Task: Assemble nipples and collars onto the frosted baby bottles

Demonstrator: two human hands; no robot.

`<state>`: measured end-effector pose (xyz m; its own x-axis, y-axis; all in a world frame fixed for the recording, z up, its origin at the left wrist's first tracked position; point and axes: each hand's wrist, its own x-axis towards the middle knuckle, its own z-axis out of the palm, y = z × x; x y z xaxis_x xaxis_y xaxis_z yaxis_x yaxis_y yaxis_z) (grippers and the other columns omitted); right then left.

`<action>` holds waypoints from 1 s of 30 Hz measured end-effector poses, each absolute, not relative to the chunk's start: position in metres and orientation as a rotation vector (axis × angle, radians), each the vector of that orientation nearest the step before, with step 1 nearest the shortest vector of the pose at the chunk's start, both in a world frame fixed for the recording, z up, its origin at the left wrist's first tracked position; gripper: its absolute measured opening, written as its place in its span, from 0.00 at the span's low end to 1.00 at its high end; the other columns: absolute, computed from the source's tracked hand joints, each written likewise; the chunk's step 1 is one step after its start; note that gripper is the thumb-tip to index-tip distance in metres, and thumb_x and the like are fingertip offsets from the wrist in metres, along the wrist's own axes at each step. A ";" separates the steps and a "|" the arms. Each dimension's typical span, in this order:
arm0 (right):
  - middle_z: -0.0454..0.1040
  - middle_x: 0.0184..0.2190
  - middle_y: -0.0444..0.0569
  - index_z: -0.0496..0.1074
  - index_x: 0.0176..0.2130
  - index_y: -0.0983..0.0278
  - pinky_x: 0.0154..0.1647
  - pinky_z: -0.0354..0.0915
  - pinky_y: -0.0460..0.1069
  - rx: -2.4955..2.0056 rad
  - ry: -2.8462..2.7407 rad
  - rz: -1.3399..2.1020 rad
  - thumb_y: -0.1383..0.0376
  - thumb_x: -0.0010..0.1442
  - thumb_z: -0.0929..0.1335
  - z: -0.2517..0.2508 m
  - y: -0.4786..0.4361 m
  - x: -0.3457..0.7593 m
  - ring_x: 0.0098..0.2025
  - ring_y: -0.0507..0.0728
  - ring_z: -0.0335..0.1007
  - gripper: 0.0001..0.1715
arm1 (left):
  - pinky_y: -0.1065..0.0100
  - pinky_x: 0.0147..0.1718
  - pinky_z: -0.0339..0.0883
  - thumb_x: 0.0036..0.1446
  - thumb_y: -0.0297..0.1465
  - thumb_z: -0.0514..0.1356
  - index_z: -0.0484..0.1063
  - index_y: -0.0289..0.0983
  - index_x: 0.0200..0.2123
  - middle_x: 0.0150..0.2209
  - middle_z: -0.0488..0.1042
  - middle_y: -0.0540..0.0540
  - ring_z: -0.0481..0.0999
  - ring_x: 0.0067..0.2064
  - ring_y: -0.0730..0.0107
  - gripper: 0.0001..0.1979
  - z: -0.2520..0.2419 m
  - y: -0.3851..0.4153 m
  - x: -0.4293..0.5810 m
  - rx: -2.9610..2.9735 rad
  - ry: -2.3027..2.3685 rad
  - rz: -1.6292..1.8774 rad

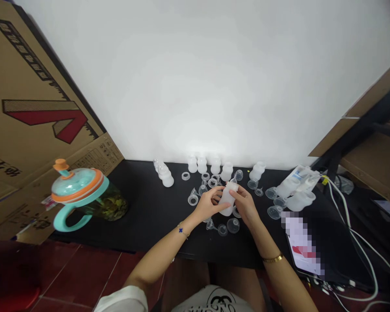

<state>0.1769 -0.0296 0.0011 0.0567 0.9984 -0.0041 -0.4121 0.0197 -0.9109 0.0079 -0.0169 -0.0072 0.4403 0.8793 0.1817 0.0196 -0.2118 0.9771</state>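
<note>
My left hand (209,204) is wrapped around the side of a frosted white baby bottle (226,204), its thumb across the body. On the other side, my right hand (246,205) grips the same bottle near its neck. The bottle tilts slightly to the right above the black table. Clear funnel-shaped pieces, which look like bottle nipples (233,225), lie just below my hands. White rings (193,199) and more clear pieces are scattered to the left and behind. A clear piece shows at the bottle's mouth; I cannot tell whether it is attached.
Several white bottles (202,164) stand along the wall, and assembled-looking ones (165,174) sit further left. A large teal-lidded jug (79,186) is at the left. At the right are a plastic bag (295,182), a phone (303,247) and white cables (346,208). Cardboard boxes (35,117) flank the table.
</note>
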 end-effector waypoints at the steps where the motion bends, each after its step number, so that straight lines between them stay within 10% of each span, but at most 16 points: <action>1: 0.81 0.39 0.47 0.80 0.39 0.59 0.46 0.67 0.53 -0.917 -0.844 1.323 0.55 0.44 0.81 0.001 -0.030 0.177 0.45 0.61 0.74 0.22 | 0.67 0.33 0.74 0.51 0.44 0.71 0.70 0.38 0.57 0.47 0.79 0.41 0.80 0.37 0.64 0.33 -0.007 -0.017 0.008 1.585 0.806 0.972; 30: 0.81 0.40 0.49 0.81 0.39 0.59 0.49 0.66 0.55 -0.927 -0.854 1.307 0.55 0.44 0.81 0.003 -0.031 0.176 0.45 0.63 0.74 0.22 | 0.66 0.35 0.75 0.51 0.43 0.71 0.70 0.38 0.58 0.47 0.80 0.40 0.81 0.38 0.63 0.33 -0.004 -0.018 0.007 1.587 0.814 0.967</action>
